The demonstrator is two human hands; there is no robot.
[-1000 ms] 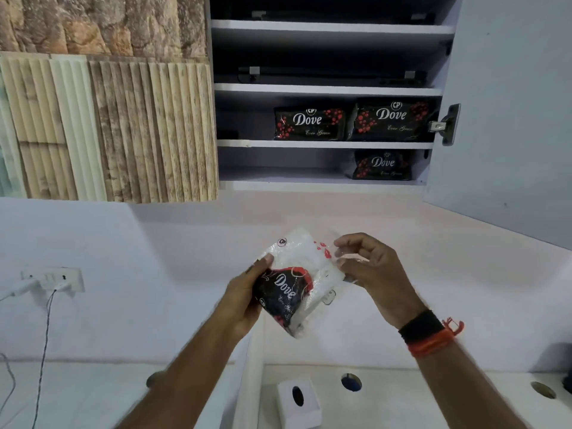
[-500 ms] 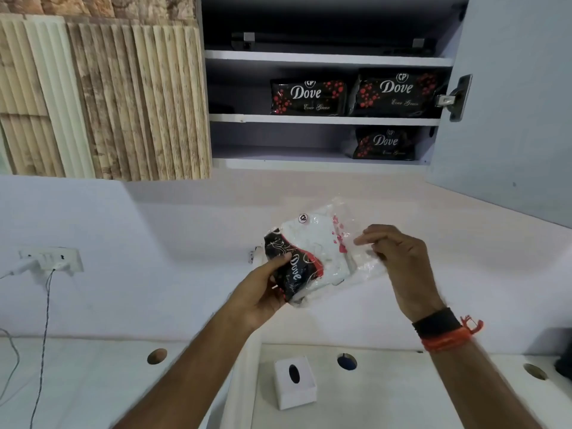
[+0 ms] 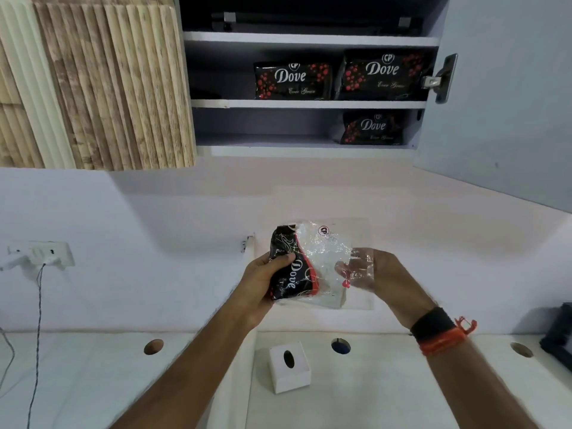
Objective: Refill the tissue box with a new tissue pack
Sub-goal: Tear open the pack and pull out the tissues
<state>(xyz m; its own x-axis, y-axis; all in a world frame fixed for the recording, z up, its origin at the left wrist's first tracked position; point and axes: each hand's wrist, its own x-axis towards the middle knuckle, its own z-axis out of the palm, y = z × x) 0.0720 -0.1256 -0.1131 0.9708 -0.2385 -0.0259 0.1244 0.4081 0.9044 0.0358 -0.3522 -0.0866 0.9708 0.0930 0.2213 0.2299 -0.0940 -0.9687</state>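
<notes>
I hold a tissue pack [image 3: 305, 264] in front of the white wall, its wrapper black and red with "Dove" at one end and clear at the other. My left hand [image 3: 263, 280] grips the black end. My right hand [image 3: 377, 274] pinches the clear plastic end, fingers showing through the film. Below on the counter stands the white cube tissue box [image 3: 289, 366] with a dark oval slot on top, apart from both hands.
The open wall cabinet holds three more Dove packs [image 3: 292, 80] on its shelves [image 3: 309, 104]; its door [image 3: 507, 94] hangs open at right. The white counter [image 3: 387, 391] has round holes [image 3: 340, 346]. A socket [image 3: 46, 252] with a cable is left, a dark object [image 3: 558, 335] far right.
The pack has come lower and turned, its black end now upright in my left hand. My right hand has slid along onto the clear plastic end. The view has tilted down.
</notes>
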